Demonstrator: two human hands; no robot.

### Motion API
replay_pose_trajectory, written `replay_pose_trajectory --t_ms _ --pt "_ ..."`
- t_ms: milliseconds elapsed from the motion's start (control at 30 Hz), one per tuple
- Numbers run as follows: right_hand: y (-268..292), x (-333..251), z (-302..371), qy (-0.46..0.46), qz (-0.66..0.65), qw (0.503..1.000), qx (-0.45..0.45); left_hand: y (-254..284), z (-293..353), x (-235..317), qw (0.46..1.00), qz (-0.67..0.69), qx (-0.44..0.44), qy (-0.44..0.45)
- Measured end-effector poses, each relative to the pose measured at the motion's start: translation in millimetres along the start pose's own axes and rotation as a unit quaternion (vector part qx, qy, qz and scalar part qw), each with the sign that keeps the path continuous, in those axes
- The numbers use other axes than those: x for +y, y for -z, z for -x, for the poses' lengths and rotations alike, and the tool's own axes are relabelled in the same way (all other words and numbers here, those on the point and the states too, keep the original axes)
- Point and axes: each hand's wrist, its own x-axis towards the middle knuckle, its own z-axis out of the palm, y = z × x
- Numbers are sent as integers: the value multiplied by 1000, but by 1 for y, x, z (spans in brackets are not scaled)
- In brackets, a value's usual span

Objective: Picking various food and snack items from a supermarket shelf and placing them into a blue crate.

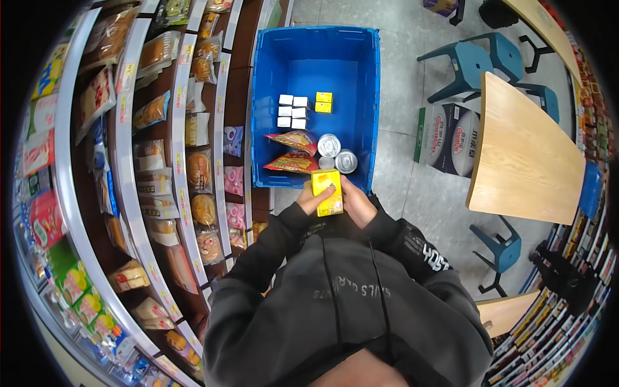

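Observation:
A yellow carton (327,203) is held upright in front of my chest, at the near edge of the blue crate (256,97). My left hand (312,198) is closed on its left side, thumb across the front. Against the carton's right side, my right hand (358,202) is closed too, with its fingers partly hidden behind it. Inside the crate stand several small white boxes (292,111), a pair of small yellow boxes (324,102), two red-and-yellow snack bags (291,151) and three cans with silvery lids (346,161).
Left of the crate rise shelves (174,116) of packaged bread and snacks. To the right are teal stools (461,68), a printed cardboard box (450,138) on the grey floor (400,122), and a light wooden table (529,148). More stocked shelves (580,284) line the far right.

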Motion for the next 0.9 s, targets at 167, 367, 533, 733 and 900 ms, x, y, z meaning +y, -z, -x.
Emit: replay_pose_trajectory --t_ms 167,367,533,733,900 --pt "1 -45 -22 -89 -24 994 58 3 -20 12 995 -41 76 -42" --pt "24 -86 -79 -28 -65 997 -12 10 -83 56 976 -138 42 -166" --pt "51 -98 -141 -4 -107 993 48 49 -148 47 936 -268 65 -219" --pt "93 -60 -219 87 24 973 211 70 -199 40 758 -590 222 -167" --pt "123 -19 -256 104 154 943 275 81 -219 20 844 -496 204 14"
